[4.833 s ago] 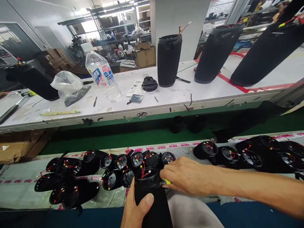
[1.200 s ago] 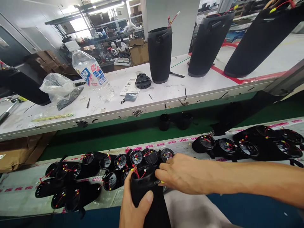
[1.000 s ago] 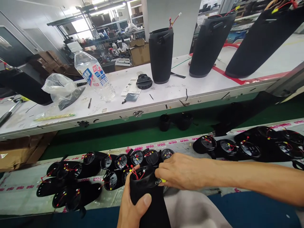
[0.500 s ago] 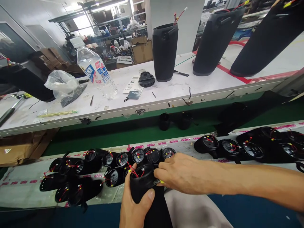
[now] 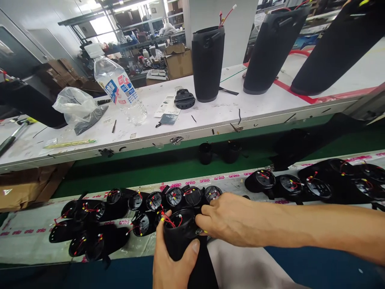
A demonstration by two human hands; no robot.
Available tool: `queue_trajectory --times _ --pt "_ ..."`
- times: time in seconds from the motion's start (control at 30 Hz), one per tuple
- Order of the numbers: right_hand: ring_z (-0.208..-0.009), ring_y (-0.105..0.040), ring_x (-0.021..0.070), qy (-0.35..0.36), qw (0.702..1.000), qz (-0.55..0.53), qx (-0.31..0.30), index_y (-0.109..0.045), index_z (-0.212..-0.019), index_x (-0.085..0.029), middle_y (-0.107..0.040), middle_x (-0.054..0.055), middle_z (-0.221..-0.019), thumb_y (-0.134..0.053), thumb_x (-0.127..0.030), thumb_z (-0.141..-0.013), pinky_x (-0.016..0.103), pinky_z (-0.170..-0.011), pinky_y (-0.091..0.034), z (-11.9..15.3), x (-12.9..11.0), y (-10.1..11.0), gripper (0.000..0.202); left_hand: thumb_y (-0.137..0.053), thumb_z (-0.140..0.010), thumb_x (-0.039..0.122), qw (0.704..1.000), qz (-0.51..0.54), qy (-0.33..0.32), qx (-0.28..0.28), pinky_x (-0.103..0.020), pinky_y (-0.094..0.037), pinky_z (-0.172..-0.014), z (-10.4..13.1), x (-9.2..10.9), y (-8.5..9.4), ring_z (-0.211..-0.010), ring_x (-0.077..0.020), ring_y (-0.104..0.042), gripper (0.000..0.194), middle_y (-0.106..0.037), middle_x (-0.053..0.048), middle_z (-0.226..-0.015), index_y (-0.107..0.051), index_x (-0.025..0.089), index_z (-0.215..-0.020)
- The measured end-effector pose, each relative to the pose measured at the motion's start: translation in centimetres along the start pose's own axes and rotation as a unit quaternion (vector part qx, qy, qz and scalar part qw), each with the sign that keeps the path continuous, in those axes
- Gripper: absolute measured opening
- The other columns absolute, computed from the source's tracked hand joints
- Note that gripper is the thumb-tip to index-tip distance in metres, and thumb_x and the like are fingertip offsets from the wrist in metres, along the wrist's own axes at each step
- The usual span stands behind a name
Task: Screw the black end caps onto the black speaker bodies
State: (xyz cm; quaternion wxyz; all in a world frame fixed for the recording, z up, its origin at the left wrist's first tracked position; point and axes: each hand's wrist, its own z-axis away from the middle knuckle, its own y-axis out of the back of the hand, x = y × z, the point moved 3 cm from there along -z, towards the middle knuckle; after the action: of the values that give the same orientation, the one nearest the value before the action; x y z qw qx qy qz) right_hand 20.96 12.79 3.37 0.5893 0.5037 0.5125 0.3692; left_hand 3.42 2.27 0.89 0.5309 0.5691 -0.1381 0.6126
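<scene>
Low in head view, my L hand [image 5: 175, 261] grips the black cylinder [image 5: 179, 243], wires up, by its side; R hand [image 5: 224, 220] is closed at its rim, prob. round a small yellow-marked tool [image 5: 205, 231], mostly hidden.

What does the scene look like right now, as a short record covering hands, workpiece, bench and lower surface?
left hand: around the black cylinder
right hand: at its rim, on a mostly hidden yellow item
workpiece: open end up, red wires showing
bench: bottle, plastic bag, upright black cylinders
lower surface: more wired cylinders
</scene>
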Motion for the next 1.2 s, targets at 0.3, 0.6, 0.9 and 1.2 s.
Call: queue_trajectory --times 0.3,0.6,0.9,1.2 --pt "-0.056 -0.038 0.0166 -0.006 1.0 0.004 -0.024 -0.059 -0.106 -0.019 -0.062 0.0 -0.083 -0.057 -0.007 -0.102 0.036 -0.051 -0.018 -0.2 -0.2 0.3 0.012 -0.072 -0.072 0.056 1.0 -0.026 0.004 0.009 -0.062 -0.042 -0.12 -0.2 -0.3 0.0 -0.141 -0.0468 -0.063 0.094 -0.069 -0.025 -0.148 -0.054 0.012 -0.154" --pt "-0.057 -0.042 0.0164 -0.006 1.0 -0.019 -0.014 -0.063 -0.105 -0.017 -0.064 0.001 -0.082 -0.054 -0.021 -0.115 0.036 -0.05 -0.02 -0.6 0.3 0.3 0.014 -0.079 -0.074 0.06 1.0 0.014 -0.008 -0.025 -0.061 -0.043 -0.121 -1.0 -1.8 0.2 -0.139 -0.0466 -0.065 0.091 -0.074 -0.02 -0.142 -0.055 0.017 -0.151" --pt "-0.072 -0.062 0.0179 -0.065 0.994 -0.084 0.014 -0.065 -0.105 -0.017 -0.073 0.003 -0.088 -0.054 -0.038 -0.119 0.035 -0.057 -0.025 -1.0 1.1 0.1 0.027 -0.091 -0.066 0.07 0.973 0.205 0.025 -0.105 -0.049 -0.049 -0.121 -1.7 -2.3 -0.6 -0.129 -0.0408 -0.073 0.104 -0.082 -0.014 -0.131 -0.057 0.021 -0.151" --pt "-0.063 -0.046 0.0182 -0.008 0.999 -0.033 0.015 -0.061 -0.102 -0.018 -0.064 0.001 -0.085 -0.049 -0.022 -0.117 0.037 -0.054 -0.024 -0.3 0.3 0.1 0.02 -0.084 -0.071 0.06 0.996 0.07 -0.005 -0.056 -0.051 -0.045 -0.116 -1.3 -1.0 0.2 -0.129 -0.0406 -0.071 0.087 -0.081 -0.013 -0.13 -0.057 0.022 -0.145"
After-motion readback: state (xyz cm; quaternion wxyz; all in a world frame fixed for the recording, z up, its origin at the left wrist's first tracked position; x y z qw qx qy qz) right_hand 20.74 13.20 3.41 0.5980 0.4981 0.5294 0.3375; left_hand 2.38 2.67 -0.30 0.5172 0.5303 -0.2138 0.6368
